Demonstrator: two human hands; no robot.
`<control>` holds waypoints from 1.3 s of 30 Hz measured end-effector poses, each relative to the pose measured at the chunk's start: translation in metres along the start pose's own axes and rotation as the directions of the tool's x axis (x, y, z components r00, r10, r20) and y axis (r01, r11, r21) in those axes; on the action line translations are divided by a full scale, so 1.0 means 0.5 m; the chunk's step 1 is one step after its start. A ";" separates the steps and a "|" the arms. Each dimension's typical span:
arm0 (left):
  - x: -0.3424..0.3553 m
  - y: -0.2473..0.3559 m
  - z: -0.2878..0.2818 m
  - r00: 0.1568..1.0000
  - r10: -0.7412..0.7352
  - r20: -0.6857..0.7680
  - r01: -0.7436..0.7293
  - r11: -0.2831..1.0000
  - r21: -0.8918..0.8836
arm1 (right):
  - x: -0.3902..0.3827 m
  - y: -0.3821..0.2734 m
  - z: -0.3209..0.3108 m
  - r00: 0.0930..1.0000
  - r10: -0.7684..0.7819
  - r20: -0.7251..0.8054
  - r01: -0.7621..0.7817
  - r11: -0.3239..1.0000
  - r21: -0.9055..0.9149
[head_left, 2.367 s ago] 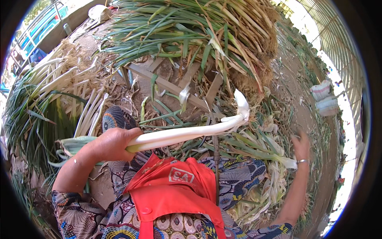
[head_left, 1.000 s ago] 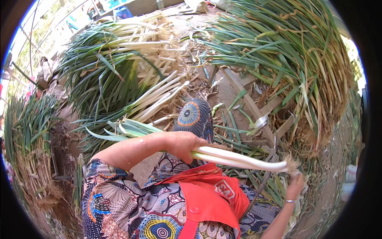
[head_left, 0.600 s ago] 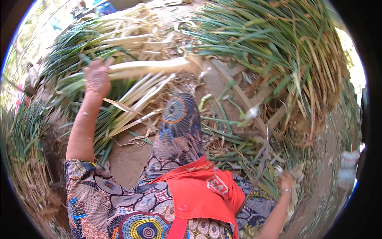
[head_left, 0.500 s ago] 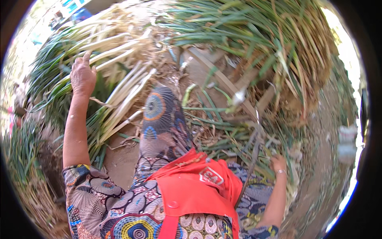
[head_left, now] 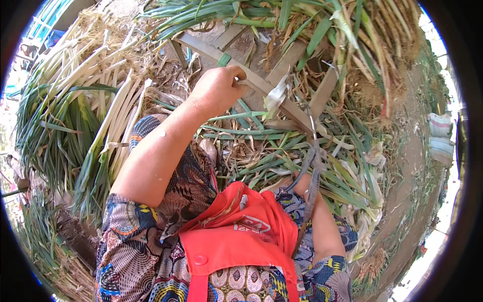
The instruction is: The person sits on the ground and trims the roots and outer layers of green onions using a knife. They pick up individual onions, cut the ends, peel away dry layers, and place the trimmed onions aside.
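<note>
My left hand (head_left: 216,90) reaches over the bar of a frame (head_left: 251,80), its fingers curled in. Whether anything is in them I cannot make out. Just right of it, a pale scrap of film (head_left: 275,95) clings to the bar. My right hand (head_left: 302,185) is low on the right, beside loose green leaves (head_left: 337,178); a dark strap (head_left: 313,186) crosses in front and its fingers are hidden. A pile of peeled long green onions (head_left: 60,105), white stalks toward the middle, lies at the left. Unpeeled green onions (head_left: 387,50) with brown roots rest on the frame's far side.
More green onions (head_left: 35,226) lie at the lower left. Stripped leaves and dry skins (head_left: 246,156) litter the ground between my legs and the frame. A striped sack (head_left: 441,138) stands at the far right. My red apron (head_left: 231,226) covers my lap.
My left hand has come off the peeled onions and moved right to the frame, its fingers curling. The right hand has drawn in toward my lap. The view has shifted too.
</note>
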State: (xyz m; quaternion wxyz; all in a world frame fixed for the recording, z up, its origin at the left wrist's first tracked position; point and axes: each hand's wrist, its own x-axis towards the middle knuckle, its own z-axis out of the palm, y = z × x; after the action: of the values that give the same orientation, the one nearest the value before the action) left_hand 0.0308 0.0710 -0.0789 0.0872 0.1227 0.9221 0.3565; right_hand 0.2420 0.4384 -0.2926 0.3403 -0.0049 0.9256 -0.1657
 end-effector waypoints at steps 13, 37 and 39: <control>0.058 0.013 -0.008 0.996 0.044 -0.075 -0.013 0.929 0.371 | 0.395 -0.321 -0.026 0.901 -0.429 -0.069 0.431 0.865 0.258; 0.133 0.032 0.111 0.964 0.239 0.115 -0.263 0.921 0.287 | -0.259 0.432 -0.155 0.763 0.639 -0.098 -0.636 0.716 -0.288; 0.141 0.008 0.137 0.951 0.307 0.026 -0.302 0.914 0.270 | -0.357 0.419 -0.214 0.587 0.781 -0.214 -0.804 0.593 -0.043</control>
State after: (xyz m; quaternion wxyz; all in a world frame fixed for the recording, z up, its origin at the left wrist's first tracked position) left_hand -0.0188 0.1377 -0.1315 0.0052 0.2725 0.9323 0.2376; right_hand 0.3334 0.6905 -0.1692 0.2959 0.4000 0.8649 0.0665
